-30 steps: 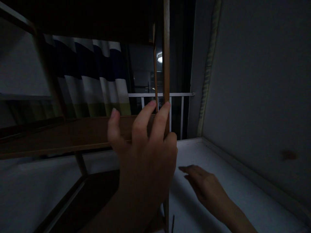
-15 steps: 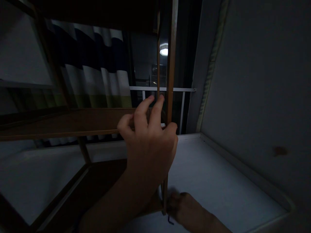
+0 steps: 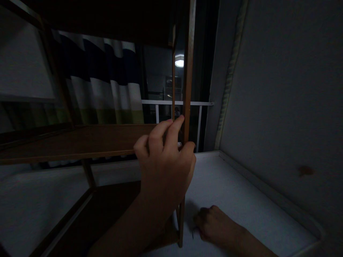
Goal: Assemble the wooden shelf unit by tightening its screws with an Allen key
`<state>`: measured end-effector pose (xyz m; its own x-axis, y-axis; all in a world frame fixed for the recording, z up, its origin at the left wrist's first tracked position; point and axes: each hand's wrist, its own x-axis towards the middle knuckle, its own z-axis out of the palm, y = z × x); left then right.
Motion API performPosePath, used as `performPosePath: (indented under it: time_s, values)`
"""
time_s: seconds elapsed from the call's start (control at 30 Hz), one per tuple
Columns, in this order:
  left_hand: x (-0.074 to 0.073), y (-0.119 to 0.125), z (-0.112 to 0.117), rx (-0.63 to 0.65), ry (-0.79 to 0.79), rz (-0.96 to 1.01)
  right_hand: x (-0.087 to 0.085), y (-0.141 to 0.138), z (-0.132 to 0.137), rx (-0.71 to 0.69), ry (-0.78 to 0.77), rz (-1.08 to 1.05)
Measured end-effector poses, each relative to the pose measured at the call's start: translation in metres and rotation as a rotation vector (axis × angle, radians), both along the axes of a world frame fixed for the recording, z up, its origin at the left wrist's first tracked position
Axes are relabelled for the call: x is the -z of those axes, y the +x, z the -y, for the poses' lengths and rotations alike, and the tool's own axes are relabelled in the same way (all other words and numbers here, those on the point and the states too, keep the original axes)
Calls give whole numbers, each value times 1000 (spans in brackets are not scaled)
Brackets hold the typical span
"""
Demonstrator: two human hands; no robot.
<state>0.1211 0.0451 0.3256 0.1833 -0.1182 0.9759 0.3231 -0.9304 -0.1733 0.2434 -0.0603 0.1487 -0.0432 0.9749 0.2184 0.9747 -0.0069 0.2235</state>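
Observation:
A brown wooden shelf rack (image 3: 189, 71) stands in front of me on a pale surface. My left hand (image 3: 166, 160) is closed around its front right post, where the middle board (image 3: 93, 142) joins. The fingers reach over the board and the thumb side lies by the post. Lower right, beside the foot of that post, my right hand (image 3: 213, 223) is closed in a pinch, apart from the wood. A thin dark hex key (image 3: 192, 234) sticks out below its fingers; the rest is hidden in the hand.
A white ledge (image 3: 241, 200) runs along the grey wall (image 3: 281, 89) on the right. Behind the rack hang a striped curtain (image 3: 102, 82) and a window with a white rail (image 3: 166, 102). The room is dim.
My right hand has moved right, away from the post, with the hex key turned in it. My left hand keeps its hold on the rack. The view has tilted slightly.

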Motion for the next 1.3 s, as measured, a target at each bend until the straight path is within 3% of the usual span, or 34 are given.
performPosePath:
  time_s: [0.07, 0.2, 0.27, 0.33, 0.63, 1.03, 1.3]
  values:
    - [0, 0, 0, 0, -2, -1, -34, 2, 4, 92, 139, -243]
    - [0, 0, 0, -7, -6, -10, -105, -4, 1, 105, 672, -789]
    - [0, -1, 0, -9, -8, -9, -127, -10, -5, 84, 888, -960]
    - [0, -1, 0, -14, -10, -10, -139, -16, -13, 62, 1007, -1057]
    - [0, -1, -1, 2, 3, 4, -136, -23, -23, 124, 1127, -1084]
    - [0, -2, 0, -40, 29, -7, -133, -25, -23, 159, 1105, -1071]
    - [-2, -3, 1, -53, 48, -6, -136, -29, -22, 205, 1095, -944]
